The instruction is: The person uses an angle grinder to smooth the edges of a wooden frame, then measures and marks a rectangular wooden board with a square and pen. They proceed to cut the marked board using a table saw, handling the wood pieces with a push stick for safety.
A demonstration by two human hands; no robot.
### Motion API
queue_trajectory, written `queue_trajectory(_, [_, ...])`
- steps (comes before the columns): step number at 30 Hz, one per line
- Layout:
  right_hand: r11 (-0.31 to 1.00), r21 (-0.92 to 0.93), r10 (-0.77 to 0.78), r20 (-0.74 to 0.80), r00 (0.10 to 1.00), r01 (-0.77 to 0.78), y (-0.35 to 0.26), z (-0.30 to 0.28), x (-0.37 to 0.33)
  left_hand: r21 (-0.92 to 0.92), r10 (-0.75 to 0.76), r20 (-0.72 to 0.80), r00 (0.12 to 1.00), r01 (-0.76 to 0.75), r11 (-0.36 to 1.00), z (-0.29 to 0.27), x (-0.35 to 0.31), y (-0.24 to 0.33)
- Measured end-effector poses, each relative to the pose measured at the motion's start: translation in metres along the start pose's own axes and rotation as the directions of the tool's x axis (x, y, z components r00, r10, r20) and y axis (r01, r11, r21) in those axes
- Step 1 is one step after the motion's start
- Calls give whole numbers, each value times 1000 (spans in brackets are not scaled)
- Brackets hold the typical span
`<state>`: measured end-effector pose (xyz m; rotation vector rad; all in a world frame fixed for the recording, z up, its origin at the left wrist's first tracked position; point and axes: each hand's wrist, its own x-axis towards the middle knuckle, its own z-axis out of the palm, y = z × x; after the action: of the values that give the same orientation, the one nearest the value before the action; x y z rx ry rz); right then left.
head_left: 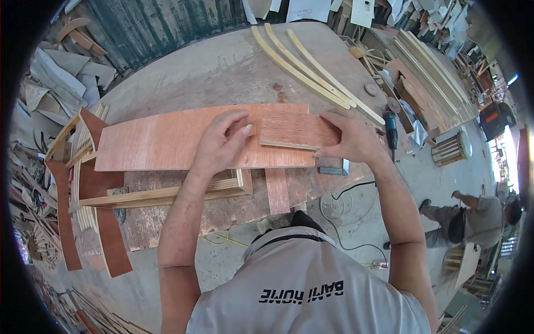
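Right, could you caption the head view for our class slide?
Right-hand fingers grip a short board over a long reddish panel, the left hand close beside.

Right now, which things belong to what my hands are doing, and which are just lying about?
Seemingly in the job:
small board, in the right hand's grip
long board, under it and the left hand
perhaps the frame, partly covered by the long board

Probably lying about:
curved strips
power tool
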<state>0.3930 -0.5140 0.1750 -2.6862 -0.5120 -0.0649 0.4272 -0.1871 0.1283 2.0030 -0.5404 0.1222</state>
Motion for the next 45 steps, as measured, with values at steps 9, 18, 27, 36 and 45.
queue_trajectory(9, [999,-8,-50,41,998,51,-2,23,21,136,169,34,985,-172,976,8,4,-21])
queue_trajectory(18, [979,191,126,-329,936,-65,30,7,-21,188,187,13,982,-186,964,5,1,-15])
queue_trajectory(27, [239,962,628,-50,776,-132,63,64,-68,152,147,28,989,-149,977,8,4,-12])
queue_trajectory(36, [66,996,610,7,793,-60,57,63,-54,93,127,32,991,-130,987,4,3,-4])
queue_trajectory(45, [48,999,586,-22,810,-7,55,52,-40,102,131,5,991,-131,986,6,1,-6])
